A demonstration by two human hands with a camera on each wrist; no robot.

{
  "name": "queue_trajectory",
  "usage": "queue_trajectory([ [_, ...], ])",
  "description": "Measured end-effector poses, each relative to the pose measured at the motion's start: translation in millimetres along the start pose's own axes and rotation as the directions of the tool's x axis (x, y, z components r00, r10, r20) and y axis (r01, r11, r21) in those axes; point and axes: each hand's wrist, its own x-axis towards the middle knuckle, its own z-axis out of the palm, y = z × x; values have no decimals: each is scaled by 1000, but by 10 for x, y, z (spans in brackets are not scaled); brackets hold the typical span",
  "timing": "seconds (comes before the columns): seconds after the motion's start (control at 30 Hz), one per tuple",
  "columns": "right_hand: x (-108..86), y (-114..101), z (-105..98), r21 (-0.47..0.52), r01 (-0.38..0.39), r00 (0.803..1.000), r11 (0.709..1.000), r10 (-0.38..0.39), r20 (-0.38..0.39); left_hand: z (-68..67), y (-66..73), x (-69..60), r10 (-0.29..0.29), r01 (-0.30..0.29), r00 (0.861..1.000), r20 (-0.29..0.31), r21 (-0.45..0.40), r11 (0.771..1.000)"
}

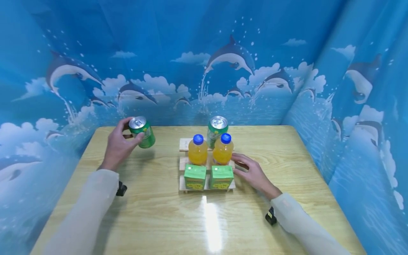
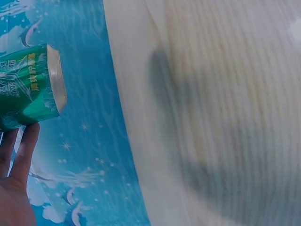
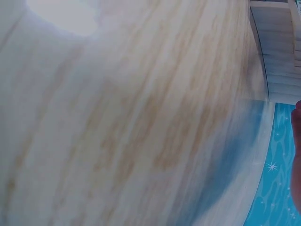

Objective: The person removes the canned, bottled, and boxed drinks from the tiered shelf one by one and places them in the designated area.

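My left hand (image 1: pixel 119 143) holds a green drink can (image 1: pixel 147 136) tilted above the back left of the table. In the left wrist view, fingertips touch the side of the can (image 2: pixel 28 89). A three-step wooden rack (image 1: pixel 183 163) stands mid-table. My right hand (image 1: pixel 253 173) grips its right end around the middle step, thumb in front. Another green can (image 1: pixel 213 136) stands on the back step, on the right. Two orange juice bottles (image 1: pixel 197 153) with blue caps fill the middle step, and two green juice boxes (image 1: pixel 195 177) stand on the front one.
The wooden table (image 1: pixel 159 219) spreads around the rack. A blue dolphin-print curtain (image 1: pixel 178 46) hangs behind the table and along both sides. In the right wrist view, the rack's side panel (image 3: pixel 277 56) shows at the right edge.
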Motion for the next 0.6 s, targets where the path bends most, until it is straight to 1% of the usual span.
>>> queue_trajectory([
  [0.23,-1,-20,-6,9,-12,1000,1000,12,-1,-79,-211,-51,-56,57,998,-30,39,998],
  [0.4,0,-9,-2,11,-1,1000,1000,1,-3,-129,-348,-116,-91,93,995,-50,54,994],
  [0.6,0,6,1,16,8,1000,1000,-8,-1,-197,-522,-189,-153,156,987,-58,57,986],
])
